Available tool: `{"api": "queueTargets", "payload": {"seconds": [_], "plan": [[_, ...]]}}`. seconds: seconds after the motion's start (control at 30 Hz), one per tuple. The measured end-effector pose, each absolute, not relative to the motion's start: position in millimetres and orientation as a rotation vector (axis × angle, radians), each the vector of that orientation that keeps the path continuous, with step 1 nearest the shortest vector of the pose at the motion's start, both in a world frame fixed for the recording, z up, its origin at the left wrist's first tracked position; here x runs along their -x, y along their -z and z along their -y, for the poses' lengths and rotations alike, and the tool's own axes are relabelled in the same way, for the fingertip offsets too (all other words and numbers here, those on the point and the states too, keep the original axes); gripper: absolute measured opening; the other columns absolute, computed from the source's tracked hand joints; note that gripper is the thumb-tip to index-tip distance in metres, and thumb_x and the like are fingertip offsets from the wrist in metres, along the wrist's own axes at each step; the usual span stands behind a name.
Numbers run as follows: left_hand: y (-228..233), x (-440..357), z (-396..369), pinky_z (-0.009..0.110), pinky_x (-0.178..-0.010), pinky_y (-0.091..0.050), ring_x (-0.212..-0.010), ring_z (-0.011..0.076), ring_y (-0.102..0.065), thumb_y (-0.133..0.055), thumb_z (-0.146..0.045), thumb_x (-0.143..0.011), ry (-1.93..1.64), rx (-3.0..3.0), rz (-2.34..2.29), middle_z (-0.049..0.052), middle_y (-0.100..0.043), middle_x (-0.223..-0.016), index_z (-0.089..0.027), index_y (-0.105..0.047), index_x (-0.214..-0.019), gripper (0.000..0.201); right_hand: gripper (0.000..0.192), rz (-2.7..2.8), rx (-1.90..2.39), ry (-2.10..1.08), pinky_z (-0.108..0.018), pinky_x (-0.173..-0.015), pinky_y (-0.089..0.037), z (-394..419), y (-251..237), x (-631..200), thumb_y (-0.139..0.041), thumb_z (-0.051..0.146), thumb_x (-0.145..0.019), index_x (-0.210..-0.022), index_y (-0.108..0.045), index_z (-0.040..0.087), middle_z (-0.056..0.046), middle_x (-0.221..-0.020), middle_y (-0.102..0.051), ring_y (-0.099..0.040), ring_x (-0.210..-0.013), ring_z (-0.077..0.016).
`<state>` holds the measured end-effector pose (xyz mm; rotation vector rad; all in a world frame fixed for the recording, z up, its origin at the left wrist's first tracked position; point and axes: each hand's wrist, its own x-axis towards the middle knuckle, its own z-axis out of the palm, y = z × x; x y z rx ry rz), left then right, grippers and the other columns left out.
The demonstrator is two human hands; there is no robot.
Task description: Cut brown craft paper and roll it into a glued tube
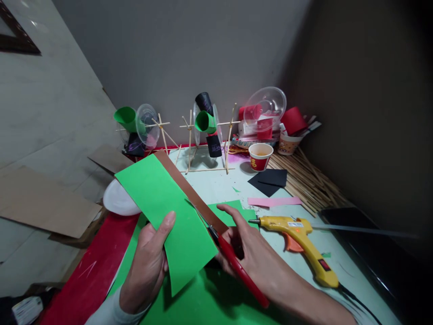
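Your hands work one sheet: left hand point(147, 266) grips one green sheet point(167, 216), right hand point(252, 250) holds one pair of red scissors point(237, 266) cutting it.

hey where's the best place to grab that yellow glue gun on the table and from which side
Probably by the handle of the yellow glue gun, the long part angling toward the person, coming from above on its near side. It lies flat on the table with its nozzle pointing left toward the right hand, so keep fingers off that tip.

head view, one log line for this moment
left hand: holds green sheet | right hand: red scissors cutting sheet | glue gun beside
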<state>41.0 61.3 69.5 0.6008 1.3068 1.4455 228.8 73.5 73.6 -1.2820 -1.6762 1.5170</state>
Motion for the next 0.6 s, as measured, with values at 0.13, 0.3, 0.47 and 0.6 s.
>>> {"api": "queueTargets", "payload": {"seconds": [0.13,0.3,0.47,0.6], "plan": [[-67.4,-40.8,-59.9,0.032,-0.054,-0.058,-0.069,0.0289,-0.075,-0.086,-0.045,-0.071,-1.405,-0.638,-1.351,0.002,-0.075,-0.067,-0.02,-0.073,-0.114,0.051,0.084,1.633,1.277,-1.525,-0.029,-0.062,-0.045,-74.2,-76.2,-228.0,-0.066,0.021,-0.076,-0.15,-0.027,0.017,0.007,-0.067,-0.057,-0.056,-0.059,-0.0149],[-68.0,-45.0,-57.4,0.031,-0.052,-0.058,-0.065,0.028,-0.075,-0.085,-0.046,-0.071,-1.372,-0.643,-1.299,0.004,-0.078,-0.073,-0.018,-0.072,-0.116,0.054,0.084,1.571,1.282,-1.515,-0.03,-0.061,-0.045,-73.0,-72.6,-226.8,-0.065,0.02,-0.073,-0.149,-0.029,0.017,0.009,-0.062,-0.054,-0.054,-0.055,-0.0146],[-72.7,-51.5,-55.9,0.03,-0.056,-0.06,-0.071,0.0266,-0.076,-0.085,-0.043,-0.073,-1.393,-0.613,-1.25,0.007,-0.081,-0.089,-0.018,-0.068,-0.123,0.058,0.081,1.551,1.275,-1.504,-0.029,-0.06,-0.046,-69.5,-71.3,-225.6,-0.062,0.018,-0.074,-0.149,-0.03,0.017,0.01,-0.062,-0.053,-0.057,-0.055,-0.0148],[-75.3,-55.0,-57.0,0.031,-0.067,-0.063,-0.084,0.0282,-0.077,-0.086,-0.041,-0.073,-1.413,-0.582,-1.234,0.007,-0.081,-0.095,-0.017,-0.066,-0.126,0.061,0.078,1.599,1.275,-1.476,-0.029,-0.061,-0.047,-68.7,-73.0,-225.4,-0.061,0.021,-0.077,-0.149,-0.033,0.017,0.01,-0.06,-0.053,-0.057,-0.054,-0.0147]]}}
